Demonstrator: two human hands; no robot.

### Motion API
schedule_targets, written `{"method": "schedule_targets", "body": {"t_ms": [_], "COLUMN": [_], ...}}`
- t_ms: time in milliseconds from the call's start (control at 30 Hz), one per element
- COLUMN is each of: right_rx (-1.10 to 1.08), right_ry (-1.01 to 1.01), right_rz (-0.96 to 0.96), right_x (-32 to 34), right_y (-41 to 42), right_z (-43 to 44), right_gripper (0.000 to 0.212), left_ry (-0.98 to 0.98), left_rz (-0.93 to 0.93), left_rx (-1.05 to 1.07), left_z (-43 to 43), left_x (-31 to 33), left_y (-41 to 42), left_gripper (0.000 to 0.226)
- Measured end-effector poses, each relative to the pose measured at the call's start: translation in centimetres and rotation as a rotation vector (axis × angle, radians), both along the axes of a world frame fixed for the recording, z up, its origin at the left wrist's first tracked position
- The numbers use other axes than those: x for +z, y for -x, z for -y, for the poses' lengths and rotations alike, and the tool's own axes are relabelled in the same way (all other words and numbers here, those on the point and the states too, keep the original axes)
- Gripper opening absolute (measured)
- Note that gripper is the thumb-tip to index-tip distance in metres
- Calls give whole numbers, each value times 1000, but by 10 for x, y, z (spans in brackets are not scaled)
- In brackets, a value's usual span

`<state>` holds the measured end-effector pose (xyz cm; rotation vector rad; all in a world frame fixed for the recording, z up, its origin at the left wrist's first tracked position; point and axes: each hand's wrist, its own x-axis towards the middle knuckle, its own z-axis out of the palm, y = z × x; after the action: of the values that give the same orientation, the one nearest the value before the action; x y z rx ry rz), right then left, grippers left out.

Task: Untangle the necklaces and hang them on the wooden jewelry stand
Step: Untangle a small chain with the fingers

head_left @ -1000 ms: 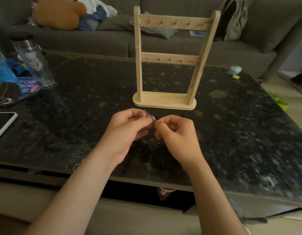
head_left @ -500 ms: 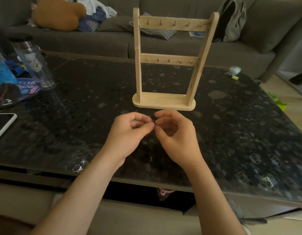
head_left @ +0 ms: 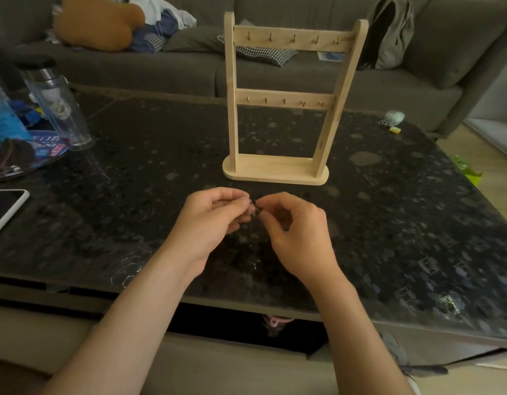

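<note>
Now, hands: left hand (head_left: 215, 220) and right hand (head_left: 298, 232) pinch necklaces (head_left: 253, 208) in curled fingers (head_left: 235, 199), 6 o'clock.
Necklaces: tiny tangle, strands hard to make out.
Stand (head_left: 283, 98): on surface (head_left: 132, 195), 12 o'clock, apart from hands.
Phone (head_left: 4, 206): 9 o'clock, cut off.

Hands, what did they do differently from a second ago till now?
Not much. The left hand and right hand dipped a little toward the person, and their fingers shifted on the tangled necklaces. Both kept pinching and let nothing go. The wooden stand stayed put, its hooks bare.
</note>
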<state>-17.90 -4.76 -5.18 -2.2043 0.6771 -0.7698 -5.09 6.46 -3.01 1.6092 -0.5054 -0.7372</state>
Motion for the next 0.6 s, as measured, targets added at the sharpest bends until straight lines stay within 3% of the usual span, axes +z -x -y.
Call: {"method": "schedule_targets", "body": {"t_ms": [300, 400, 600], "right_rx": [38, 84, 168], "right_ry": [-118, -299, -740], "right_rz": [-36, 20, 43], "right_x": [2, 6, 9], "right_y": [-4, -2, -2], "right_z": [-4, -4, -6], "right_gripper": [16, 12, 27], "left_ry": [40, 51, 86], "left_rz": [-38, -55, -34], "left_rx": [13, 5, -71], "left_z": [4, 3, 2], "left_x": [-4, -3, -2], "left_y": [2, 1, 4], "left_gripper": [11, 10, 12]}}
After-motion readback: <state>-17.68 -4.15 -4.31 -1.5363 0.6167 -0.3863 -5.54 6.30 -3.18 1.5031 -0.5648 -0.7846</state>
